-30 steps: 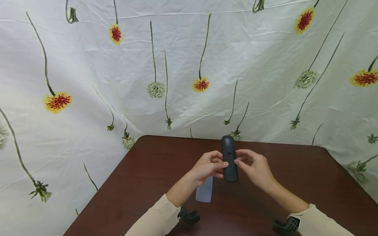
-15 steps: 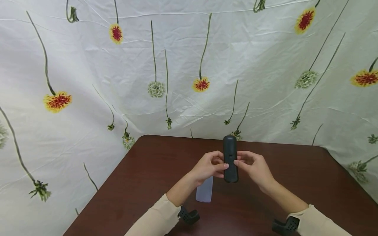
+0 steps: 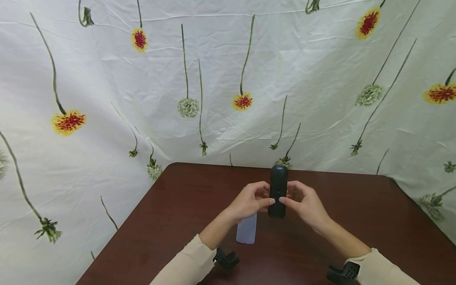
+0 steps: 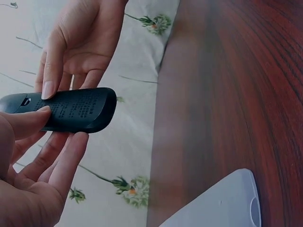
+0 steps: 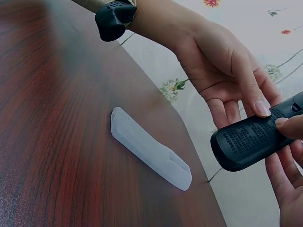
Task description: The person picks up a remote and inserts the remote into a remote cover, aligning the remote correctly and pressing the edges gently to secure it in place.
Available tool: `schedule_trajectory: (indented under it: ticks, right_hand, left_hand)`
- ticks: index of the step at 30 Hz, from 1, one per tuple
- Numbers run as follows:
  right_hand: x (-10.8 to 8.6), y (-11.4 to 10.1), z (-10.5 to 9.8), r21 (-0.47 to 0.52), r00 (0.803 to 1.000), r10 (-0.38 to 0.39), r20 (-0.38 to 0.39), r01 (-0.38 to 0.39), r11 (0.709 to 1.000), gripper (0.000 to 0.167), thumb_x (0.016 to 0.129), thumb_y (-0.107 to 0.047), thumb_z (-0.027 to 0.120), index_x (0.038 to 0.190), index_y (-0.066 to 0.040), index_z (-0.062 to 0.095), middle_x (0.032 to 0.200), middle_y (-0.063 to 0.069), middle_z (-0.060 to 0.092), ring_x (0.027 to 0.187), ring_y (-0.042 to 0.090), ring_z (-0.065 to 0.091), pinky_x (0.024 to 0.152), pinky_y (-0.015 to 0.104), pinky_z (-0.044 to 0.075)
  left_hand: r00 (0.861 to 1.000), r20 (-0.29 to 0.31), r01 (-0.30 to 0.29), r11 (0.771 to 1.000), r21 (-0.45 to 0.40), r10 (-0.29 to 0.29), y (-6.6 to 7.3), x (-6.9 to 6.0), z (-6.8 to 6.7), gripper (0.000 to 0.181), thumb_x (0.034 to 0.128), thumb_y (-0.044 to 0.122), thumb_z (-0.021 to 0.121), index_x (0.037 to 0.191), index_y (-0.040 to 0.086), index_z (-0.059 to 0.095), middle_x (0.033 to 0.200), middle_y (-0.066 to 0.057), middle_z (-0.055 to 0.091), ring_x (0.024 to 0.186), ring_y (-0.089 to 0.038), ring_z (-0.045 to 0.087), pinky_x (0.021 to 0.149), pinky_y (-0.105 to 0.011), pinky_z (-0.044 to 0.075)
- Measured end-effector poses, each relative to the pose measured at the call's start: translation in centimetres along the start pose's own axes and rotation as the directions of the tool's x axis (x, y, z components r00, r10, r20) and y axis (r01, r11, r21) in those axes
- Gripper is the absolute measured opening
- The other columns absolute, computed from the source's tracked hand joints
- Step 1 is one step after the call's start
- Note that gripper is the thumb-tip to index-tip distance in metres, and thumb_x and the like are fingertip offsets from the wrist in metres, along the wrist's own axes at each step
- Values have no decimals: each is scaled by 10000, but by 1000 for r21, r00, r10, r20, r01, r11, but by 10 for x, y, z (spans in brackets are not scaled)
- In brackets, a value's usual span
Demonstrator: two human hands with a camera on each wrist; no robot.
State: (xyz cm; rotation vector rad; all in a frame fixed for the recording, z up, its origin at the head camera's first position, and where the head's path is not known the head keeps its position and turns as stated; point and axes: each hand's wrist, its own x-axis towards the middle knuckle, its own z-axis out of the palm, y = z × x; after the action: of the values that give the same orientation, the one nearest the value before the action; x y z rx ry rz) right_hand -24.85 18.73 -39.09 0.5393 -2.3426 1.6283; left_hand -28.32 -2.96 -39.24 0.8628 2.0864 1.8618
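Gripping, left: my left hand pinched a long, round-ended, black plastic remote control, thumb on its back, other fingers curled underneath.
Gripping, right: my right hand grasped its opposite edge likewise, thumb tip near the left one.
Remote: it was held above the tabletop between both hands, back towards me, showing a small slot and fine print too small to read.
Cover: a long, pale, translucent sleeve-shaped cover lay apart from the remote, partly hidden by my left hand in the head view.
Surface: glossy, reddish-brown, wood-grained table.
Backdrop: white, flower-printed cloth.
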Motion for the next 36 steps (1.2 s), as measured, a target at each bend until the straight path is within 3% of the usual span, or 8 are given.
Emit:
schedule_trajectory:
  ticks: [7,12,18,23,32,36]
  right_hand:
    - [2,2,3,8,999,-43,22,43,999,296,924,-28,779,1194,-9,659,1067,99,711,1001,274,670,902,439,527]
    - [5,3,6,17,999,-32,31,31,999,287,929,-28,773,1186,-11,647,1077,99,718,1028,282,681,937,482,519]
    - [9,4,10,9,999,-25,38,25,1000,286,927,-19,770,1181,-23,639,1057,82,712,1026,264,676,949,466,517]
    - [11,4,13,18,999,-33,38,32,999,283,928,-17,767,1177,-9,632,1046,96,709,1019,275,680,952,506,509]
    - [17,6,21,62,999,-19,44,16,998,284,935,-29,765,1181,0,626,1056,113,700,1024,280,668,964,519,493]
    - [21,9,24,63,999,-19,38,17,998,279,932,-7,758,1177,5,625,1049,113,700,1026,286,667,965,523,496]
  left_hand:
    - [1000,-8,-16,998,62,17,-1,0,-3,185,964,-20,706,1138,37,685,1013,-87,701,879,-232,745,762,-464,610]
    - [1000,-15,-17,997,81,18,-1,-2,-7,204,962,-10,712,1159,40,691,1018,-84,705,872,-229,746,764,-488,608]
    - [999,-34,4,998,61,-2,0,-3,-13,230,950,-4,728,1174,38,699,1008,-93,701,856,-248,745,762,-478,611]
    - [999,-42,12,998,61,-9,-1,-2,-15,212,956,24,734,1165,43,705,988,-84,698,833,-239,749,703,-398,612]
    - [996,-78,35,999,28,-33,-7,-3,-22,209,949,17,737,1156,17,704,1001,-104,692,866,-256,750,763,-469,612]
    - [996,-88,36,998,41,-33,-8,-3,-25,204,956,30,734,1158,22,704,1007,-110,683,884,-258,750,761,-425,615]
